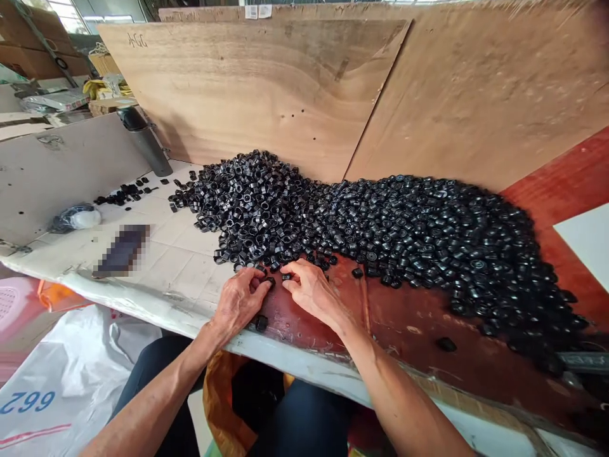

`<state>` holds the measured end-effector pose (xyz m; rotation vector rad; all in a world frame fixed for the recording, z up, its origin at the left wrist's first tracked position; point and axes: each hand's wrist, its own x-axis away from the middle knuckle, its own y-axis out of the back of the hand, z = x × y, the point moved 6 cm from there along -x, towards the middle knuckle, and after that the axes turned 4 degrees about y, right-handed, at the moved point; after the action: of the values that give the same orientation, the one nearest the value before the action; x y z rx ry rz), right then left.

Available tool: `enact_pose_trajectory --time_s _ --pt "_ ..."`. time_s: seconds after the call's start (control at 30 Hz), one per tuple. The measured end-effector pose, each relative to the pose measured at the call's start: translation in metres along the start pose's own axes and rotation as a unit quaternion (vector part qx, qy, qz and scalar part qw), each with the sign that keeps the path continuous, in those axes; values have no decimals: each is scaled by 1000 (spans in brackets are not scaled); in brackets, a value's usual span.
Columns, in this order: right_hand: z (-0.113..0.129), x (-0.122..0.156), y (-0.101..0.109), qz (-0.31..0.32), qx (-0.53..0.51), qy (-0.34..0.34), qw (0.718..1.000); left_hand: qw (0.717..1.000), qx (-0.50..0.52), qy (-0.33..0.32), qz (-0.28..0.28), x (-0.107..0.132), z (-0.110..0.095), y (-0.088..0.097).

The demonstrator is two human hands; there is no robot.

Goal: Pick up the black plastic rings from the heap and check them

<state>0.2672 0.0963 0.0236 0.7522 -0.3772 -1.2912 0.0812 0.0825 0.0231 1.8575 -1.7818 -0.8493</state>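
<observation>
A large heap of small black ring-shaped plastic or rubber parts [361, 228] spreads across the table, right up to the plywood behind it. My left hand [240, 301] rests on the reddish-brown board [314, 324] at the heap's front edge, with one black part [270, 281] at its fingertips. A loose part [261, 323] lies just below that hand. My right hand [311, 291] is beside it, its fingers spread, with another black part [286, 276] close to the index fingertip. Whether either hand grips a part is hard to see.
Plywood boards [247, 89] stand behind the heap. At left are a white tiled surface [162, 266], a dark flask [145, 141], a plastic bag [75, 218] and a pixelated rectangular object [122, 251]. Below the table's front edge, an orange bag [221, 406] sits near my knees.
</observation>
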Motion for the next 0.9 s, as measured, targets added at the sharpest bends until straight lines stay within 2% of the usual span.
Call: enact_pose_trajectory --time_s 0.07,0.17,0.33,0.43,0.57,0.73,0.9 --pt "0 0 0 4 3 0 1000 1000 28 2 -10 1 1 3" --pt "-2 1 0 7 10 -12 1000 999 47 10 22 3 4 1" --pt "-10 1 0 -4 -7 -39 999 999 -15 -21 45 2 2 -7" --pt "-7 1 -1 -21 -18 -10 1000 995 -71 -56 46 -1 -2 -14" --pt "4 2 -6 -22 -33 36 999 992 -79 -83 45 -2 -4 -17" --pt "5 2 -11 -19 -79 5 997 996 -26 -77 45 -1 -2 -15" --pt "6 2 -9 4 -156 -40 987 988 128 2 91 0 0 -12"
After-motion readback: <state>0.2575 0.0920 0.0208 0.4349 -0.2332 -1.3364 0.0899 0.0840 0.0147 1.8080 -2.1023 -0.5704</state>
